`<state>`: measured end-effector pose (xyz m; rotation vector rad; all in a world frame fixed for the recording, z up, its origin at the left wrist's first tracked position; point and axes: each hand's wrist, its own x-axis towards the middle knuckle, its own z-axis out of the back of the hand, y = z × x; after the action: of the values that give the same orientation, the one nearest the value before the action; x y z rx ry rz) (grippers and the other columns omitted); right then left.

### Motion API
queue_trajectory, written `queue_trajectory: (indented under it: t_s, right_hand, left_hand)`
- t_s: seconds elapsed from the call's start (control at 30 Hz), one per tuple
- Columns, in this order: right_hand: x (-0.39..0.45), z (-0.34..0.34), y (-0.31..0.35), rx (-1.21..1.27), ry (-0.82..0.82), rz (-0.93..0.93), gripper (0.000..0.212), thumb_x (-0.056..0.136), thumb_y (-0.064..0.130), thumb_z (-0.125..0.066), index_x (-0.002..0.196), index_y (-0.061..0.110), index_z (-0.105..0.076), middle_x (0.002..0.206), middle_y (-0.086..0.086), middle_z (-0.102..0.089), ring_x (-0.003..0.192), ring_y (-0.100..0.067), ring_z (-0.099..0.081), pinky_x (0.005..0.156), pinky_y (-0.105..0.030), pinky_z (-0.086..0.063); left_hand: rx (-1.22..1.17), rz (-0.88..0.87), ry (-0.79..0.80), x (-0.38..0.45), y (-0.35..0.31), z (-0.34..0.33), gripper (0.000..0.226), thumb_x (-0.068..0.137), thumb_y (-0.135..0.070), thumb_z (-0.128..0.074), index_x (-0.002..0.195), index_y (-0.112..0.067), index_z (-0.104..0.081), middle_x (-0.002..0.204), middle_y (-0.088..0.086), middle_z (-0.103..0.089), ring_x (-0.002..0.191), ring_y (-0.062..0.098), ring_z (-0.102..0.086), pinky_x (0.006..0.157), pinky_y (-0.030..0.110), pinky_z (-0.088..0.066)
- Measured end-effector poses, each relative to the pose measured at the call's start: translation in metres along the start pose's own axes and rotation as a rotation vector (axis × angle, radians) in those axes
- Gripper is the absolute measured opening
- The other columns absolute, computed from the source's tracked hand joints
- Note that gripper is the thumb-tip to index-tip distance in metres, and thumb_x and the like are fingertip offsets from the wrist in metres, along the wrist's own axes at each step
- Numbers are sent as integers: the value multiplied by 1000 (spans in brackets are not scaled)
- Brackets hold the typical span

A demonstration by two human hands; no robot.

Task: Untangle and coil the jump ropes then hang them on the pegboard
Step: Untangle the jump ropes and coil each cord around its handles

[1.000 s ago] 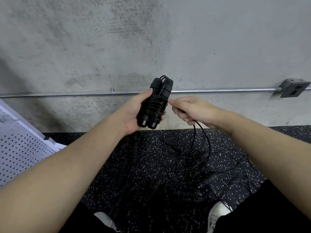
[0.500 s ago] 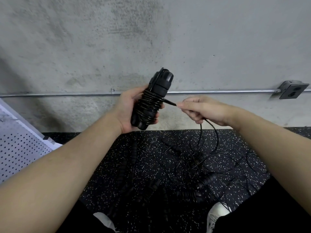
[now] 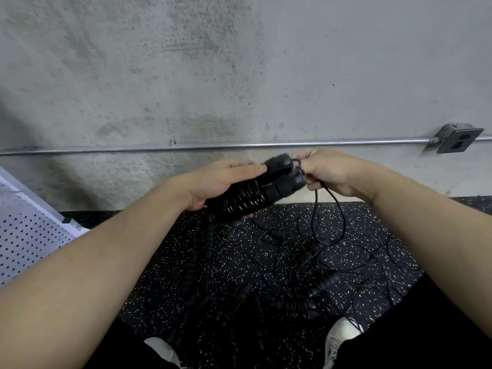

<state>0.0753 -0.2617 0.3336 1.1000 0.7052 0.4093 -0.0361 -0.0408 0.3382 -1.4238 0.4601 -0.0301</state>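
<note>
1. The left hand (image 3: 223, 181) grips a coiled jump rope bundle (image 3: 255, 193), palm wrapped under it and thumb lying along the top, forearm reaching forward from the lower left.
2. The bundle lies nearly level, tilted up toward the right; its two black handles sit side by side with black cord wound around them in tight turns just beyond the left palm.
3. The right hand (image 3: 323, 170) meets the bundle's upper end, fingers curled and pinching the loose cord (image 3: 328, 209) right at the handle tips; the forearm comes in from the lower right.
4. From under the right hand that cord drops in a loop down to the floor.
5. Below both hands, a tangle of other jump ropes (image 3: 306, 267) lies on the black speckled rubber floor (image 3: 266, 339), ribbed black handles scattered among thin loops of cord.
6. Nearer than the tangle, two white shoes (image 3: 339, 338) and dark trousers show at the bottom edge.
7. Far left of the left forearm, a white pegboard (image 3: 26, 235) leans at an angle.
8. Beyond the hands stands a concrete wall (image 3: 239, 62) with a metal conduit (image 3: 106, 149) running along it to a grey outlet box (image 3: 458, 138) above the right forearm.
9. No writing or brand marks can be read on anything.
</note>
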Motion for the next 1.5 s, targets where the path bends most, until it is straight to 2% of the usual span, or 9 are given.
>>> queue_trajectory:
  t_s: [0.2,0.33,0.6,0.77,0.97,1.07,1.17,1.33,1.5]
  right_hand:
    - [-4,-19,3,-176,35,-43,35,57,47,-87,65,22,-64,53,8,-47,49,-6,-35,50,-24,-26]
    - [-2,-28,5,-263,23,24,28,77,43,-82,66,21,-70,56,4,-44,48,-6,-34,52,-25,-27]
    - [-7,-38,14,-492,-21,84,40,96,47,-62,63,27,-74,46,15,-45,42,-1,-38,48,-19,-30]
    - [-5,-44,15,-526,-94,136,48,103,41,-52,60,20,-51,52,7,-46,45,-7,-36,52,-25,-31]
    - [-8,-57,22,-596,-90,202,32,108,21,-42,121,12,-69,69,8,-55,49,5,-46,50,-9,-35]
    - [-7,-62,22,-498,-112,235,30,107,18,-42,133,16,-56,68,6,-59,45,4,-46,48,-10,-36]
    - [-9,-59,23,-451,-108,231,14,108,23,-42,115,13,-50,64,0,-61,40,-5,-47,43,-20,-41]
    - [-11,-45,17,-347,-31,174,16,105,30,-52,98,16,-54,51,8,-53,45,-12,-50,67,-47,-59]
    - [-14,-30,14,-217,34,143,14,102,27,-60,89,22,-58,56,2,-52,46,-11,-45,67,-38,-52]
  left_hand:
    - [645,38,41,9,0,-16,16,92,-46,-69,101,-35,-63,96,-15,-72,85,2,-67,76,24,-53]
    - [687,101,39,16,10,-18,52,82,-52,-80,120,-30,-52,111,-8,-70,99,11,-70,90,30,-56]
    - [1023,174,-160,25,24,-21,45,76,-68,-75,77,-24,-64,69,-7,-64,65,11,-59,56,30,-39]
    - [929,114,-400,28,29,-16,43,79,-71,-69,79,-29,-62,74,-10,-65,72,10,-62,58,29,-40]
    - [713,53,-521,34,33,-16,36,91,-63,-61,119,-40,-60,99,-17,-68,89,9,-67,80,33,-55]
    - [501,2,-522,36,32,-17,16,98,-49,-59,106,-37,-66,93,-12,-72,86,10,-69,69,28,-52]
    - [187,64,-574,37,32,-17,22,101,-43,-58,109,-25,-67,87,-4,-72,75,15,-68,61,28,-50]
    - [-233,114,-569,34,30,-12,28,92,-40,-73,111,-20,-70,85,6,-75,71,23,-71,58,34,-56]
    - [-339,122,-423,28,25,-15,31,90,-28,-76,116,-14,-66,84,12,-72,69,25,-67,54,31,-55]
